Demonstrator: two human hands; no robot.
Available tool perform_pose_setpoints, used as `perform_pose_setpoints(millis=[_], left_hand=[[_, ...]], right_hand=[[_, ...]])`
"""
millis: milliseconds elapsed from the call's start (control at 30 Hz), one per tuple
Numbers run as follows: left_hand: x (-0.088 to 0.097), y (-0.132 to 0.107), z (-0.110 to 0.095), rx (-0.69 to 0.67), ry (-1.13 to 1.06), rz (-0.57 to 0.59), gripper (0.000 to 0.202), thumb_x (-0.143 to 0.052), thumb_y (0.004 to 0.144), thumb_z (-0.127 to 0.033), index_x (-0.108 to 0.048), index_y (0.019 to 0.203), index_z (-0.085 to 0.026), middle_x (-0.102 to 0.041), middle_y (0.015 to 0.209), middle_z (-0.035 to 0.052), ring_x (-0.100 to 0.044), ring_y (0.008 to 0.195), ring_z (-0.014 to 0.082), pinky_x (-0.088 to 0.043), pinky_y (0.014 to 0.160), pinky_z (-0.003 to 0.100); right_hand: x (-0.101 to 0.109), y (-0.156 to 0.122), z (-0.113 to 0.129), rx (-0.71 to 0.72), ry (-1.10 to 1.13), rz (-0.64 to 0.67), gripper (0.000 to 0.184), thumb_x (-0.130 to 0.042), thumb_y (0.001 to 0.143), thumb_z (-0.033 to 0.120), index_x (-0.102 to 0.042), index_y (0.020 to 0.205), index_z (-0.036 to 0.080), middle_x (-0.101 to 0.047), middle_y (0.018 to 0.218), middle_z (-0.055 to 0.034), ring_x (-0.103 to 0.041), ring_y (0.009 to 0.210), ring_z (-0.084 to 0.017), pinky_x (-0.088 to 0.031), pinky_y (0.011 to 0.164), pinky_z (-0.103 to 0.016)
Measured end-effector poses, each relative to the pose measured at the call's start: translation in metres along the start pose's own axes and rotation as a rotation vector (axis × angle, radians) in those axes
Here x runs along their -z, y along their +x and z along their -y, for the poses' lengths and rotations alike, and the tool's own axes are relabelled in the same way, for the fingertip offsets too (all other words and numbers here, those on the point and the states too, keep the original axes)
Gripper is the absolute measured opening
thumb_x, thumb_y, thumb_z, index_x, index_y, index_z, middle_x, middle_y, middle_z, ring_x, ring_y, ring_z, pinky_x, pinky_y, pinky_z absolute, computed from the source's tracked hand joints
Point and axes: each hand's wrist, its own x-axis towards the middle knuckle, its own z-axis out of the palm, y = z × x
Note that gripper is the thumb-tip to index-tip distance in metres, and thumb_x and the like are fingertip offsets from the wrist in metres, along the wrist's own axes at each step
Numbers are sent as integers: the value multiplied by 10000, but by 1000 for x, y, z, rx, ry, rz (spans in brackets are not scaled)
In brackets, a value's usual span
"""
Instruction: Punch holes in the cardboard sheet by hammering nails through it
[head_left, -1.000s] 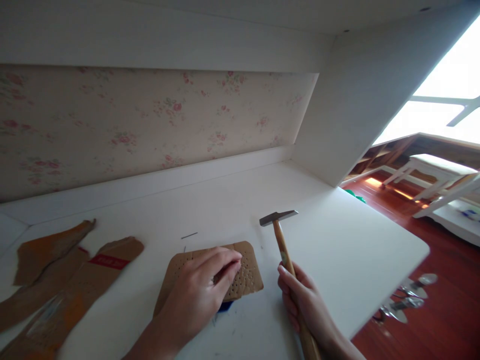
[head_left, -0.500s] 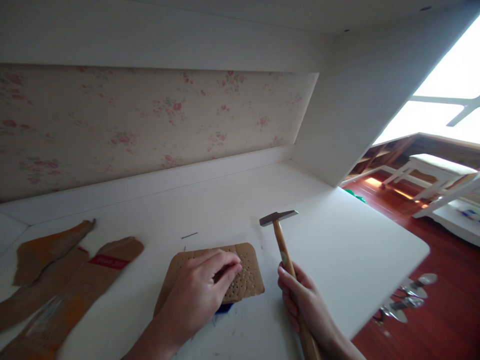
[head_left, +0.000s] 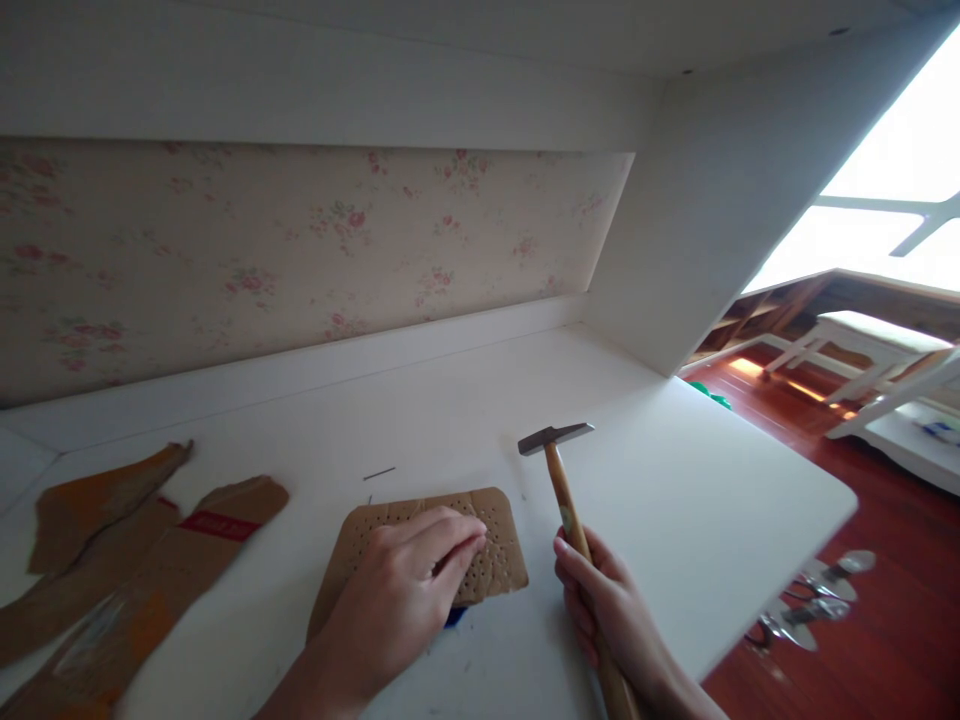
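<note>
My right hand point(head_left: 611, 605) is wrapped round the wooden handle of a hammer point(head_left: 568, 495), its metal head raised over the white tabletop point(head_left: 675, 480). My left hand point(head_left: 405, 590) rests over a brown piece of cardboard point(head_left: 504, 540) dotted with rows of small holes. Thumb and fingertips of that hand are pinched together near the cardboard's right half; whatever lies between them is too small or hidden to make out. Something blue point(head_left: 455, 617) shows under the cardboard's near edge. A nail point(head_left: 379, 473) lies on the tabletop beyond the cardboard.
Torn cardboard strips point(head_left: 210, 525) lie on the left of the tabletop. A white back ledge and floral wall point(head_left: 345, 230) stand behind, with a white side panel point(head_left: 675, 220) at right. Beyond the table's right edge are a lamp-like fixture point(head_left: 810, 600) and a white stool point(head_left: 870, 340).
My left hand has shifted slightly right over the holed cardboard, its fingertips still pinched. The hammer in my right hand is almost still.
</note>
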Motion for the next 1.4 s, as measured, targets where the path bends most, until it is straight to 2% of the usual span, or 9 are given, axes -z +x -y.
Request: perform_pose_setpoints(millis=[200,400,667,867,1033,1400], left_hand=[[1,1,-2,-20,29,-19,155,-625,898,-96,-682,985,-211,-743,913,-17,-707,830,112,-541,798,179],[5,1,1,25,41,-78,136,-638,903,-139,-688,978,-241,-750,898,-26,-707,806,116,-558,788,189],[2,3,-2,-7,10,-15,154,-619,902,-108,-691,987,-213,-748,913,1,-712,829,138,-569,792,214],[2,3,-3,-45,9,-9,173,-599,907,-75,-685,992,-199,-740,906,-1,-706,827,121,-554,783,188],[2,1,-2,-18,5,-12,168,-616,900,-83,-692,988,-204,-743,914,-7,-705,827,114,-550,787,177],[1,2,-1,-27,-11,6,175,-579,919,-95,-699,985,-203,-743,898,16,-712,828,145,-577,769,216]], right_hand=[[1,1,-1,14,7,18,321,-625,862,522,-493,867,230,-424,582,121,-302,318,-21,-332,209,-127],[-2,-1,3,2,1,-3,316,-635,854,514,-494,858,232,-419,586,119,-307,318,-25,-339,210,-132],[-2,-1,5,6,7,0,335,-648,840,528,-489,840,233,-424,586,114,-312,319,-27,-318,211,-131],[-2,0,5,2,2,3,334,-641,843,533,-491,851,235,-417,592,116,-304,320,-24,-326,214,-131],[0,-1,3,2,3,10,327,-641,848,526,-493,850,234,-411,590,116,-303,321,-26,-323,213,-131],[-1,-2,3,-2,18,10,333,-648,841,530,-493,845,236,-415,585,117,-305,321,-25,-340,214,-134]])
